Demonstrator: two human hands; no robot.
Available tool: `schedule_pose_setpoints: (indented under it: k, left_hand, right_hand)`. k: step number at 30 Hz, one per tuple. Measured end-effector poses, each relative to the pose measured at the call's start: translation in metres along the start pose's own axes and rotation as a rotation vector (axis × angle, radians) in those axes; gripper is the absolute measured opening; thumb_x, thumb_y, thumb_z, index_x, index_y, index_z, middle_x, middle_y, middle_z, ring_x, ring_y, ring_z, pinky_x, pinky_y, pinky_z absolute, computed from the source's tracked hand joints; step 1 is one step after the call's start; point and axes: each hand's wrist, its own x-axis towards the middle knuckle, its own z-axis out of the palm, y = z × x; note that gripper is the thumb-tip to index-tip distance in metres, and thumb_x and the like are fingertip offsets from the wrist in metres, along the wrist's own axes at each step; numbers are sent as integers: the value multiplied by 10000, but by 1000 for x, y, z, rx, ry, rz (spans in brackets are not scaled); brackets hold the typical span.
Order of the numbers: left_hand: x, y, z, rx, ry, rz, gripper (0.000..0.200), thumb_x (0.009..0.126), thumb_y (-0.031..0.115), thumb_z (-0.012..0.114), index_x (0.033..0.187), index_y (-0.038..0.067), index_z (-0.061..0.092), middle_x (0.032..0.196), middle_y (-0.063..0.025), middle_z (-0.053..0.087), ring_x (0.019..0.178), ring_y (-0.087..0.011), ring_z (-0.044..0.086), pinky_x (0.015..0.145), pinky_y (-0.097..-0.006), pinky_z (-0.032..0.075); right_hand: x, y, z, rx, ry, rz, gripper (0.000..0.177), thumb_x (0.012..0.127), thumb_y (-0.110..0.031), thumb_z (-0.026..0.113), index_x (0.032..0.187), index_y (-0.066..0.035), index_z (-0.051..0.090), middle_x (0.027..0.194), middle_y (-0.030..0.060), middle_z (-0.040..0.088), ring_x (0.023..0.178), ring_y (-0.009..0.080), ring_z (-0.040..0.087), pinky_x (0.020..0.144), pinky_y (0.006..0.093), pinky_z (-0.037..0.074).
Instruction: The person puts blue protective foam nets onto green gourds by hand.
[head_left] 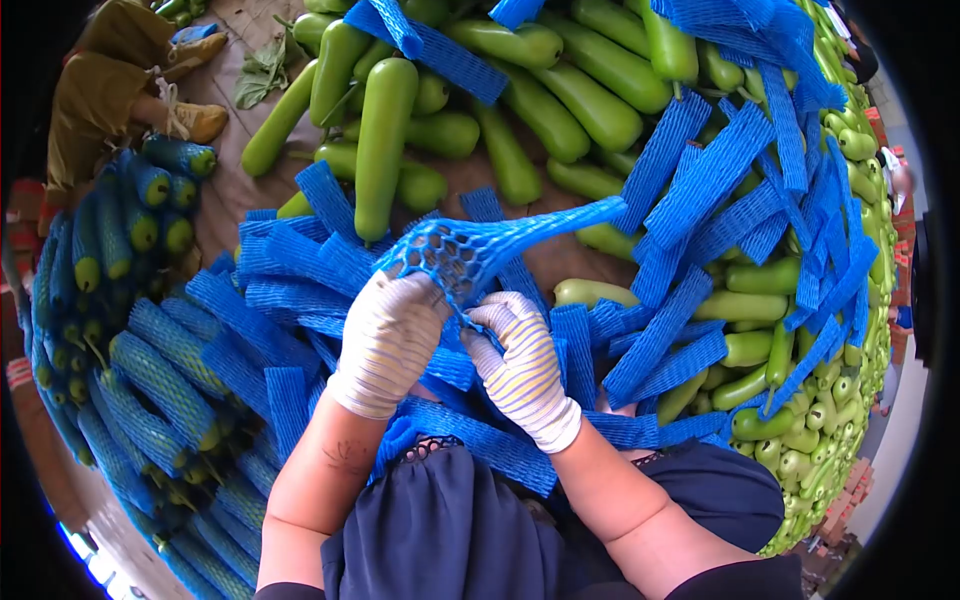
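Blue net sleeve (500,240), centre of frame: we see the left hand (390,345) and right hand (522,370) pinching its stretched end, left fingertips partly hidden. We judge the step as opening its mouth; the next move calls for holding that wide for a bare green gourd (385,145), upper left of centre. Sleeved gourds (160,385) lie lower left.
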Motion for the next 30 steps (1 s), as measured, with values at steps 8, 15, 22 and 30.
schedule_pose_setpoints:
  k: [8,15,22,30]
  left_hand:
    - [2,-17,-20,1652,-253,496,301,775,159,613,1046,28,630,1009,-147,651,974,-379,605,902,-435,472]
    - [21,-10,-34,1844,-191,726,319,888,154,540,1174,31,610,1142,-135,639,1090,-323,596,991,-403,447]
    - [26,1,-14,1667,-110,613,311,929,138,503,1205,29,595,1191,-134,622,1123,-306,588,1002,-392,445]
    - [41,15,-17,1119,30,492,324,975,100,447,1271,12,544,1267,-164,578,1194,-296,553,1029,-385,430]
  right_hand:
    - [7,-19,-14,972,-140,472,164,923,-73,635,1071,-6,611,942,55,647,826,100,603,730,259,499]
    - [-5,-37,6,993,-344,486,159,902,-65,643,1031,27,640,856,140,674,734,210,654,697,281,504]
    - [7,-60,14,579,-276,-85,194,839,-95,684,1019,-25,664,889,166,687,815,343,673,715,379,534]
    - [6,-44,31,656,-393,75,197,852,-109,678,1024,-18,648,909,163,687,827,341,672,742,375,534]
